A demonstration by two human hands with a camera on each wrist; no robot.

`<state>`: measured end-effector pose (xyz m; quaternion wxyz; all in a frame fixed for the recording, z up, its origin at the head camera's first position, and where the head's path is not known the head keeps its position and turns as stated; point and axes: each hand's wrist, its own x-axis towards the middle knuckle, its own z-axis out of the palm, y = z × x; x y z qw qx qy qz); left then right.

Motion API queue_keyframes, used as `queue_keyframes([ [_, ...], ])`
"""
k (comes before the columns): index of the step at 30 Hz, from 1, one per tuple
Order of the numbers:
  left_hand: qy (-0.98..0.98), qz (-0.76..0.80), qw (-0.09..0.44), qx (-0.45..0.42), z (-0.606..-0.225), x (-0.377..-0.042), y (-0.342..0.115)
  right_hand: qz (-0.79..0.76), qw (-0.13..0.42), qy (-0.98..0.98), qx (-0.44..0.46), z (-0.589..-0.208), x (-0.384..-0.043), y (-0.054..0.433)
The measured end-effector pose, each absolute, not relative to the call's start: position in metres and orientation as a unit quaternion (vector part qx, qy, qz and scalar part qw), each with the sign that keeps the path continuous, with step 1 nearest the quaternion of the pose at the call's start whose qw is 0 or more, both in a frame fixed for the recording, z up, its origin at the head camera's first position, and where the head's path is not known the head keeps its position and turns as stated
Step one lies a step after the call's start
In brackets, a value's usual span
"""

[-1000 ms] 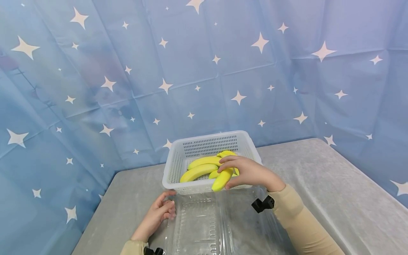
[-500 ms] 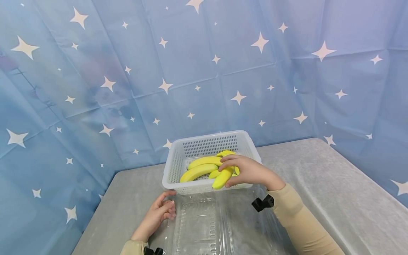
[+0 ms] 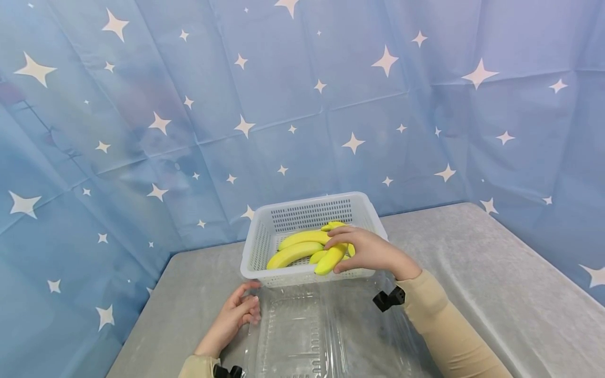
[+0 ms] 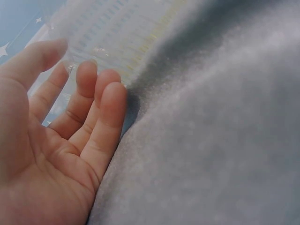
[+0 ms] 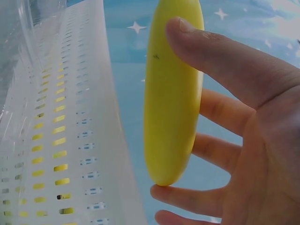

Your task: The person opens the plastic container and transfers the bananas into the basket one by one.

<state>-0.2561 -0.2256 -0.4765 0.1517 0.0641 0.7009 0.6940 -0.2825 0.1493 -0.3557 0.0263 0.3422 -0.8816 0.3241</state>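
A yellow banana point(image 3: 331, 259) is pinched between the thumb and fingers of my right hand point(image 3: 373, 252), over the near rim of a white slotted basket point(image 3: 251, 257). In the right wrist view the banana point(image 5: 172, 108) stands clear of the basket wall point(image 5: 105, 140), my thumb across it. Several more bananas point(image 3: 295, 254) lie inside the basket. My left hand point(image 3: 232, 320) rests by the left edge of a clear plastic clamshell box point(image 3: 290, 331), fingers loosely bent. Nothing sits in its palm in the left wrist view point(image 4: 70, 136); whether its fingers touch the box, I cannot tell.
The box's clear lid point(image 3: 373, 331) lies unfolded to the right, partly behind my right forearm. A grey cloth covers the table point(image 3: 472, 262). Behind it hangs a blue curtain with white stars point(image 3: 302, 105), close to the basket's far side.
My right hand has risen very slightly with the banana, whose near end has moved up toward the basket's rim. The left hand stays in place.
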Motion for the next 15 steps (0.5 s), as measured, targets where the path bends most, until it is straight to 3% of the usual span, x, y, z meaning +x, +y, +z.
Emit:
queue_keyframes([
  [15,0.698,0.695,0.157,0.063,-0.478,-0.2575,-0.2271,0.339,0.029,-0.882,0.326,-0.3594,-0.2879,0.1495],
])
